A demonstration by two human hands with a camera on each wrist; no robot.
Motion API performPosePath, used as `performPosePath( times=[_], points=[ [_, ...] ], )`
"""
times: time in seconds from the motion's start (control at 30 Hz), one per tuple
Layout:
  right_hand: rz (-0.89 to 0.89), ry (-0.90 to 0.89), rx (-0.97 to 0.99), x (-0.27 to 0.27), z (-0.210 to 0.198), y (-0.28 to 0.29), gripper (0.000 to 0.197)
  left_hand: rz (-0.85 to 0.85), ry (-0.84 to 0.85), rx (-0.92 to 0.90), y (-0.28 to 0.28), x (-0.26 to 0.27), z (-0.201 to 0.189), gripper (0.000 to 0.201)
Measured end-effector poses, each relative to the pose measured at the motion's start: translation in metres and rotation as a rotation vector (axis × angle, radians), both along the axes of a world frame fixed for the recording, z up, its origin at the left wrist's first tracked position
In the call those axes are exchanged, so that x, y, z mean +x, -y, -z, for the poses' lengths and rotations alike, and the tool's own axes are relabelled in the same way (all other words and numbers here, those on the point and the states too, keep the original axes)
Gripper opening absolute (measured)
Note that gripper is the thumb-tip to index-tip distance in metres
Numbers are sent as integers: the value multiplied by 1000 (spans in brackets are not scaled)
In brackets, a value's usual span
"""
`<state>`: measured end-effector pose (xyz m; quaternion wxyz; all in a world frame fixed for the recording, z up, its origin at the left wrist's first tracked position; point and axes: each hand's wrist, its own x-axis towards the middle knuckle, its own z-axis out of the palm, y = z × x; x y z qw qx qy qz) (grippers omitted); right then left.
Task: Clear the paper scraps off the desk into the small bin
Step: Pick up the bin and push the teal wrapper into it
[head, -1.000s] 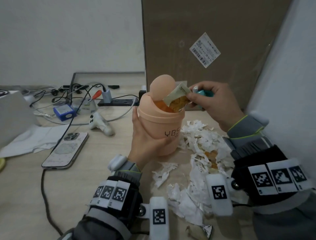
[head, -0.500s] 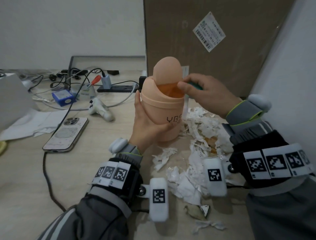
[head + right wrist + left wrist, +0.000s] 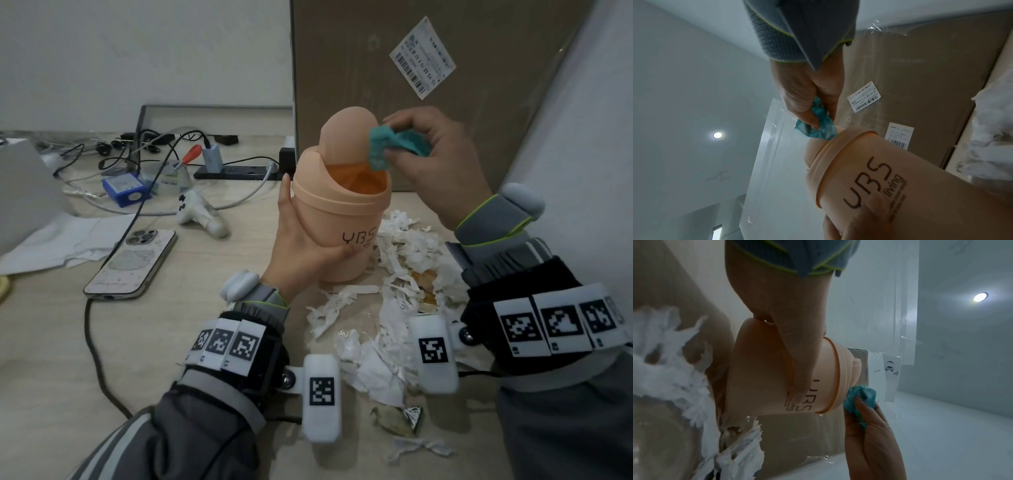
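A small peach bin (image 3: 342, 219) with a swing lid (image 3: 346, 137) stands on the desk, tilted a little. My left hand (image 3: 301, 246) grips its body, thumb across the printed letters (image 3: 801, 391). My right hand (image 3: 435, 161) pinches a crumpled teal scrap (image 3: 394, 145) at the bin's open mouth, just above the rim (image 3: 818, 129). A heap of torn white paper scraps (image 3: 404, 253) lies on the desk right of the bin and runs toward me (image 3: 373, 359). A few loose pieces (image 3: 418, 448) lie near the front edge.
A phone (image 3: 132, 263) on a black cable lies left of the bin. Behind it are a white controller (image 3: 202, 216), a blue box (image 3: 125, 188), a power strip (image 3: 236, 171) and tangled cables. A large brown carton (image 3: 428, 85) stands upright right behind the bin.
The yellow-and-white wrapper that my right hand was pushing into the bin is gone from view. That hand has lifted slightly and now shows the teal scrap at the opening. My left hand still holds the bin.
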<state>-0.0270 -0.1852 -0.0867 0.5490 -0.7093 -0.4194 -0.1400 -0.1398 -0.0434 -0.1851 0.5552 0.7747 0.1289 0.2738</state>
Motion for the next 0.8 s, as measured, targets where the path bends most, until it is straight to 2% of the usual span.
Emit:
performPosePath(
  times=[0.13, 0.23, 0.4, 0.5, 0.57, 0.6, 0.7, 0.8],
  points=[
    [27, 42, 27, 0, 2, -3, 19, 33, 1, -8, 1, 0, -1, 148],
    [-11, 47, 33, -5, 3, -4, 20, 54, 11, -19, 1, -1, -2, 153],
    [-7, 91, -190, -8, 7, -7, 10, 67, 38, -15, 2, 1, 0, 152],
    [-38, 136, -424, -6, 7, -6, 41, 59, 42, -5, 2, 2, 1, 152],
    [-48, 138, -452, -6, 5, -3, 54, 42, 41, -6, 2, 2, 2, 152],
    [-43, 128, -438, -5, 4, -2, 50, 36, 41, -10, 2, 3, 2, 152],
    [11, 159, -362, -4, -1, 4, 13, 14, 34, -21, 1, 3, 3, 152],
    [-9, 130, -344, -6, -5, 10, 8, 0, 38, -25, -1, 4, 4, 147]
  ],
)
